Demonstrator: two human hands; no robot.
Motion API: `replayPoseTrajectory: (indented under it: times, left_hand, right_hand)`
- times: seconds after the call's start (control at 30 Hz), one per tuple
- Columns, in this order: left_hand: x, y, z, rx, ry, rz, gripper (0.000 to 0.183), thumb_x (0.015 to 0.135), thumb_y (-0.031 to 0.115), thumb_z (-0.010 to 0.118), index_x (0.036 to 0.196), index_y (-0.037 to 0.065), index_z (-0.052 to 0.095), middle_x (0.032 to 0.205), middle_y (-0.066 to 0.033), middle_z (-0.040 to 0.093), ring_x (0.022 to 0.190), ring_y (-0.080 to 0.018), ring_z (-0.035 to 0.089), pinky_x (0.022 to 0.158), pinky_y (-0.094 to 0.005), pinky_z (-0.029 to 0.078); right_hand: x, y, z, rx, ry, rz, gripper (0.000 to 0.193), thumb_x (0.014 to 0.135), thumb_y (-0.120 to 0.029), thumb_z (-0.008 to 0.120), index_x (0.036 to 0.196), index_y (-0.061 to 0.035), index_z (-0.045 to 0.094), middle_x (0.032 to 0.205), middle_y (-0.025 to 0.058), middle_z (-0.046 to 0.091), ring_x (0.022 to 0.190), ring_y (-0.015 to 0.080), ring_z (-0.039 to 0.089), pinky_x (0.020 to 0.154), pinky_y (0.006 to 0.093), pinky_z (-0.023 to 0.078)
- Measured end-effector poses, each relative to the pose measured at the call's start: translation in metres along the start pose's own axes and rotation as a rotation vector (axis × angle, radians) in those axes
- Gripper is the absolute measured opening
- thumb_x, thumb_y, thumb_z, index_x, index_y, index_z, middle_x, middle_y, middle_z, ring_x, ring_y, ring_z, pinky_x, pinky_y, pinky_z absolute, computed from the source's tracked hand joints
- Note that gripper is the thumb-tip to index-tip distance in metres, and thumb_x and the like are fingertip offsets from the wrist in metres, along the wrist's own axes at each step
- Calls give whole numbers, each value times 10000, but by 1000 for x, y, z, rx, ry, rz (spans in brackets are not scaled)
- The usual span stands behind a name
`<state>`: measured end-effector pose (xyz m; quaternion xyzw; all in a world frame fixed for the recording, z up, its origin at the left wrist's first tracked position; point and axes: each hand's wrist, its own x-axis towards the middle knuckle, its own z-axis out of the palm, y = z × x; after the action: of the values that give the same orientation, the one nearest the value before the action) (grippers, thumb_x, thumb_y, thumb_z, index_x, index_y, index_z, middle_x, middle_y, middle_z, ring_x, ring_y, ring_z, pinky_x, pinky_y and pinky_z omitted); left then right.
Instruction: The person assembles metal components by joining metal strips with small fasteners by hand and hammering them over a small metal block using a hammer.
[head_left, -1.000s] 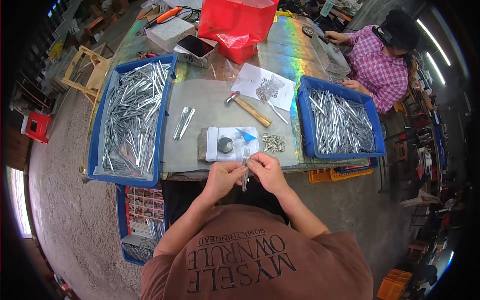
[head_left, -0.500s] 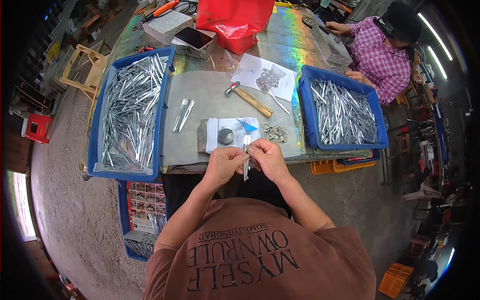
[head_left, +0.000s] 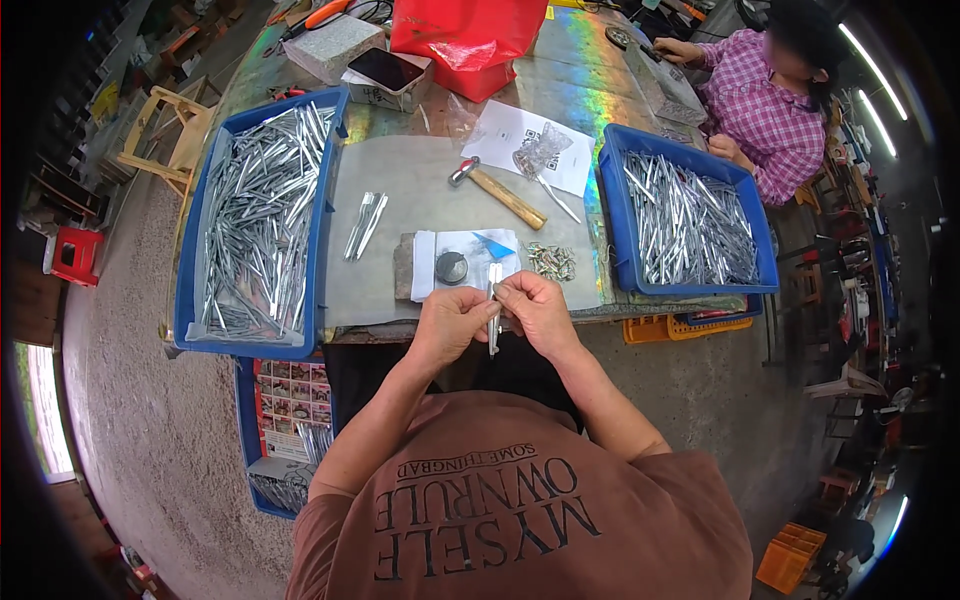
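Between both hands, just in front of the table's near edge, a slim silvery metal strip piece (head_left: 494, 271) is held upright in the picture. My left hand (head_left: 448, 324) pinches it from the left with thumb and fingers. From the other side, my right hand (head_left: 537, 314) grips it too, and the fingertips hide its middle. Beyond the hands lies a white-topped block (head_left: 424, 277) bearing a dark round metal piece (head_left: 451, 268) and a blue triangle (head_left: 492, 246). Small metal fittings (head_left: 552, 262) form a pile to its right. Farther off rests a wooden-handled hammer (head_left: 508, 200).
Blue trays full of silvery strips stand left (head_left: 328, 230) and right (head_left: 690, 291). A few strips (head_left: 366, 227) lie beside the left tray. A red bag (head_left: 465, 45) and a phone (head_left: 386, 69) are at the back. A co-worker (head_left: 765, 105) in a checked shirt sits far right.
My hands keep the same grip on the metal strip piece, with hardly any shift. At the far right the co-worker's head and near hand have moved.
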<state>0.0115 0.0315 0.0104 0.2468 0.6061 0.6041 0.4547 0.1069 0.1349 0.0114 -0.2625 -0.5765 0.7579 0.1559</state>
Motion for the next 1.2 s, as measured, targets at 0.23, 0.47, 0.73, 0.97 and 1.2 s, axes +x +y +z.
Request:
replayPoseTrajectory:
  times: [0.23,0.47,0.73,0.97,1.2]
  left_hand:
    - [-2,0,-1,36,-7,5,134,762,101,560,779,-28,587,624,-20,560,507,-45,486,446,-169,404]
    - [-5,-4,-2,26,-45,16,139,757,89,566,836,-24,576,696,-31,574,551,-56,498,491,-171,410]
    - [-7,-4,-2,-27,-63,8,145,755,84,567,852,-23,571,721,-31,574,583,-55,498,511,-172,412]
    - [-7,-7,-2,-59,-71,12,150,757,81,552,856,-28,579,693,-21,575,569,-43,491,498,-171,408]
    - [-6,-4,-4,-113,-98,-6,149,752,73,557,864,-24,578,710,-23,574,584,-49,493,512,-170,408]
  right_hand:
    - [-1,1,-2,-16,-15,2,127,794,-119,520,739,-5,530,578,-22,483,465,18,376,385,170,271]
    - [-3,1,-1,10,-18,-11,120,792,-110,520,739,-3,531,601,-13,504,494,21,396,415,163,292]
    - [-4,1,2,-11,-1,-60,145,799,-133,518,710,-18,513,529,-20,455,412,28,366,349,169,271]
    - [-5,-2,-4,-91,-51,-16,149,811,-129,498,758,6,533,617,-25,486,537,26,391,463,176,314]
    - [-4,-3,-10,-168,-118,-22,167,826,-152,471,762,-9,529,604,-33,447,548,31,374,476,186,311]
